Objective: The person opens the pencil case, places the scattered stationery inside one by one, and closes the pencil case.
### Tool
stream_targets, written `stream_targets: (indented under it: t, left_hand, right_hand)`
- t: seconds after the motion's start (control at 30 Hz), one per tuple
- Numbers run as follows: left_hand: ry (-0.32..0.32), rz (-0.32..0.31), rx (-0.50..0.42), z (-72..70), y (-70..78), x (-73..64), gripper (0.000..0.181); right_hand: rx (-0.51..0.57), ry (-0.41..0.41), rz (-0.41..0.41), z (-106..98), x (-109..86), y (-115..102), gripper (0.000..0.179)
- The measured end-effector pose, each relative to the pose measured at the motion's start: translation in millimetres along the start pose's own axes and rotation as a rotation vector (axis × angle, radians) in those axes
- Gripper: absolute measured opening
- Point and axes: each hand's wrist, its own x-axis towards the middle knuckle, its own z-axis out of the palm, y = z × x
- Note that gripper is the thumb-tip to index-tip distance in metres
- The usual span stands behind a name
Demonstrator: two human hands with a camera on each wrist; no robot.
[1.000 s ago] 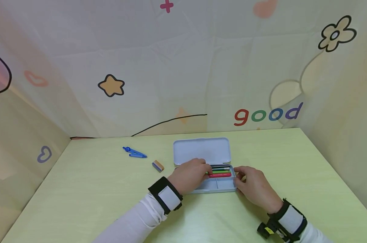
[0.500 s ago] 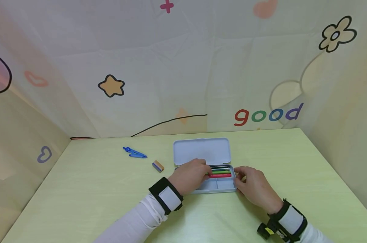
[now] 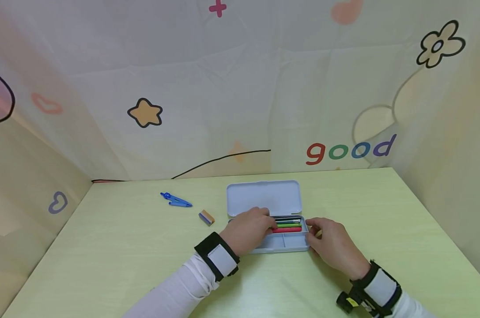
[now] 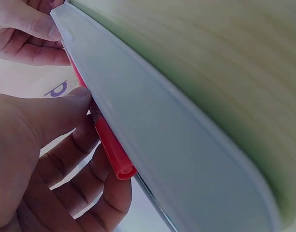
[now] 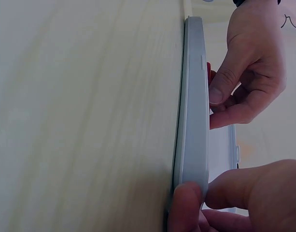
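Observation:
A pale blue pencil case (image 3: pixel 295 240) lies with its lid (image 3: pixel 263 198) raised behind it. Several pens and pencils (image 3: pixel 288 221) lie in its long rear compartment. Nearest the front of that row is a red pen (image 3: pixel 289 229), which my left hand (image 3: pixel 249 229) pinches between thumb and fingers. The left wrist view shows the rounded red end (image 4: pixel 116 154) of this pen beyond the thumb, close above the case's rim. My right hand (image 3: pixel 335 243) grips the right end of the case, its thumb (image 5: pixel 185 205) on the front side wall.
Left of the case, a wood-and-blue eraser-like block (image 3: pixel 206 217) lies on the pale wooden table (image 3: pixel 124 247). Farther left is a blue drawing compass (image 3: pixel 176 199). A printed cloth wall (image 3: pixel 224 88) rises behind the table.
The red pen has shifted very slightly left within the case, still in my left hand's fingers. My right hand stays at the case's right end.

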Motion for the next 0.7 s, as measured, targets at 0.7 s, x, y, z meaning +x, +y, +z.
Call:
stream_targets:
  t: [0.7]
  left_hand:
    - [0.000,-0.004,0.003,4.2,-0.9,-0.4,0.015]
  right_hand:
    - [0.003,-0.003,0.009,0.1,0.6,-0.2,0.039]
